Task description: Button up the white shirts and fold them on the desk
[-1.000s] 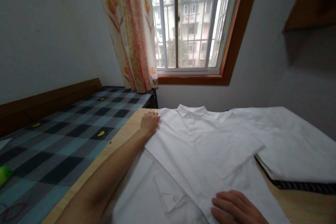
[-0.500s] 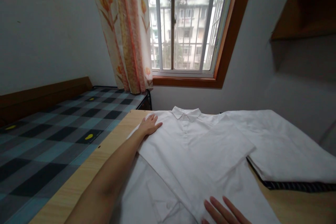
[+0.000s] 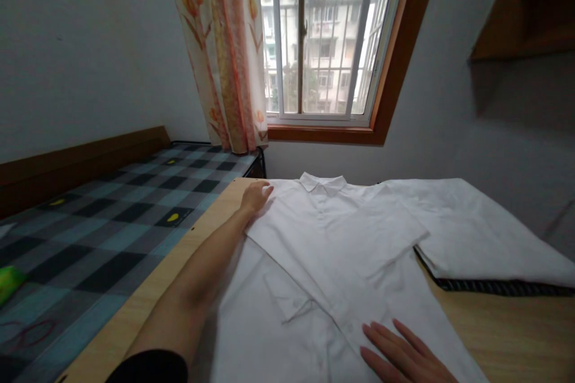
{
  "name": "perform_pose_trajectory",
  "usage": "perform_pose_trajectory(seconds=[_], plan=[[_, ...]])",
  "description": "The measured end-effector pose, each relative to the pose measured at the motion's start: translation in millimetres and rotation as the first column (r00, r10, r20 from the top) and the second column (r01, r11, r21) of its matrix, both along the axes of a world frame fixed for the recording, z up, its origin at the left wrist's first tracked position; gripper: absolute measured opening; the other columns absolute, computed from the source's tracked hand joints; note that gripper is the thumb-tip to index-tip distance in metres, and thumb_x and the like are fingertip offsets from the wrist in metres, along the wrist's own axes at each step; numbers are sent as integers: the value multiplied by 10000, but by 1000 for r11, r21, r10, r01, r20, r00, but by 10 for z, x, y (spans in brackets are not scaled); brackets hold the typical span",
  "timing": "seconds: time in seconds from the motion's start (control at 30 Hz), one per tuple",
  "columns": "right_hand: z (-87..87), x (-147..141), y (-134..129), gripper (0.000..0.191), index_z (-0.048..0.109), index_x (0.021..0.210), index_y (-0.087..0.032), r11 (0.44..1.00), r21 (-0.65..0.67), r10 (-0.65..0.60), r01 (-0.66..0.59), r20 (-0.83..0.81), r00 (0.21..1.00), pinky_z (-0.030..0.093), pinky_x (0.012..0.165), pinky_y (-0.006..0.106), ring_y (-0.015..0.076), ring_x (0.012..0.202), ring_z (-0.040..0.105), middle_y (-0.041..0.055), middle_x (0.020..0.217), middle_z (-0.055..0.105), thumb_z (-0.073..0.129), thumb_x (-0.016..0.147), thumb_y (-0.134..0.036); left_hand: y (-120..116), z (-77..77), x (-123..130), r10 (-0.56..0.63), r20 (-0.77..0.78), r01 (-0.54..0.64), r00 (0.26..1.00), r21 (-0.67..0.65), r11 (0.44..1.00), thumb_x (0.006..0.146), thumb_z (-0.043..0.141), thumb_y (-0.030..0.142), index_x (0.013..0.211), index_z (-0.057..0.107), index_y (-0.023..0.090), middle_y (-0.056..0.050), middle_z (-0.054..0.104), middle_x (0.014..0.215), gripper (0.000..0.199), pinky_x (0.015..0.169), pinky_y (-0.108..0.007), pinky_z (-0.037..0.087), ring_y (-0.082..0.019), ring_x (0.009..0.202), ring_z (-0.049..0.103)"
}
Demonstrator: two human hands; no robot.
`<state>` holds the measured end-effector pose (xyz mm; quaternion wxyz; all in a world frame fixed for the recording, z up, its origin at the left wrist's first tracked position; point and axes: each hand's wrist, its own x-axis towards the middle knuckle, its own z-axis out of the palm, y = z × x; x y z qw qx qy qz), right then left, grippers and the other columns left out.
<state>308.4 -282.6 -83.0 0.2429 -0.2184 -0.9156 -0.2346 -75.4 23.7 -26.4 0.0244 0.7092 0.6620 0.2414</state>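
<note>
A white collared shirt [image 3: 323,239] lies front up on a pale wooden board, its collar pointing to the window. One sleeve crosses its front diagonally, and a cuff with a button shows at lower left. At the shirt's left shoulder edge, my left hand [image 3: 257,196] has its fingers curled in and closed on the cloth; the fingertips are partly hidden. Over the lower right of the shirt front, my right hand [image 3: 406,356] is open, palm down, with fingers stretched out. Beside the shirt on the right lies a larger white cloth [image 3: 485,233], with a dark striped edge showing beneath it.
The wooden board [image 3: 503,323] extends under the cloths. To the left is a bed with a checked mattress [image 3: 130,221], a green item [image 3: 11,284] and a thin red cord [image 3: 38,332]. A curtain [image 3: 229,60] hangs by the window [image 3: 323,42]; a shelf [image 3: 530,18] is at upper right.
My left hand has gone from lying flat near the shirt's shoulder to curling around its edge, slightly farther up. My right hand stays low over the shirt front. The view has shifted a little left.
</note>
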Motion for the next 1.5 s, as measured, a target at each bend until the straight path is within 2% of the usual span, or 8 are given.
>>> perform_pose_trajectory(seconds=[0.17, 0.27, 0.43, 0.63, 0.8, 1.03, 1.27, 1.5], plan=[[446, -305, 41, 268, 645, 1073, -202, 936, -346, 21, -58, -110, 994, 510, 821, 271, 167, 891, 649, 59, 1000, 711, 558, 909, -396, -396, 177, -512, -123, 106, 140, 987, -170, 975, 819, 556, 403, 1022, 696, 160, -75, 705, 1078, 346, 916, -300, 455, -231, 999, 628], [629, -757, 137, 281, 606, 1151, -209, 833, -538, 76, -132, -125, 989, 479, 918, 304, 188, 1043, 600, 70, 1154, 660, 585, 885, -296, -693, 232, -764, -101, 214, 153, 972, -239, 959, 765, 605, 385, 1050, 676, 133, -85, 709, 1055, 386, 856, -300, 491, -226, 962, 641], [764, -1735, 340, 530, 515, 1287, -206, 687, -659, 348, -306, -71, 935, 373, 1056, 371, 237, 1258, 465, 98, 1381, 511, 654, 835, -446, -1002, 155, -901, 12, 392, 108, 920, -284, 953, 761, 617, 365, 1210, 574, 91, -133, 662, 1168, 528, 829, -295, 510, -219, 1006, 637], [731, -2596, 499, 691, 475, 1317, -163, 644, -610, 588, -463, 7, 809, 375, 1016, 372, 247, 1203, 496, 122, 1329, 536, 654, 789, -572, -888, 13, -816, 111, 557, 78, 823, -305, 949, 827, 572, 338, 1289, 497, 115, -126, 673, 1119, 519, 686, -270, 526, -180, 849, 665], [734, -2908, 600, 704, 557, 1227, -210, 666, -658, 560, -350, 131, 818, 404, 895, 465, 277, 1010, 575, 89, 1112, 646, 641, 711, -681, -668, -7, -717, 123, 642, 107, 757, -308, 945, 802, 603, 297, 1284, 510, 129, -126, 679, 1099, 519, 677, -257, 528, -189, 869, 670], [886, -2825, 586, 256, 657, 963, -211, 663, -636, 651, -395, 230, 723, 395, 760, 353, 192, 902, 585, 11, 973, 673, 638, 836, -433, -439, 144, -630, 61, 643, 224, 764, -353, 908, 590, 717, 166, 1087, 670, 144, -70, 693, 1109, 499, 765, -220, 502, -190, 936, 653], [900, -2199, 474, 26, 556, 878, -199, 743, -398, 597, -538, 31, 801, 376, 672, 280, 129, 748, 528, -32, 795, 594, 573, 888, -217, -183, 234, -472, 131, 556, 172, 821, -460, 871, 551, 598, 51, 1212, 612, 84, -36, 685, 742, 661, 489, -210, 421, -146, 563, 594], [531, -1809, 298, 230, 447, 745, -230, 852, -185, 497, -490, -13, 868, 320, 550, 271, 114, 582, 454, -59, 626, 507, 502, 963, -276, -40, 629, -51, 43, 486, 184, 873, -410, 893, 580, 562, 46, 1108, 669, 116, -27, 662, 721, 544, 470, -192, 391, -123, 543, 558]])
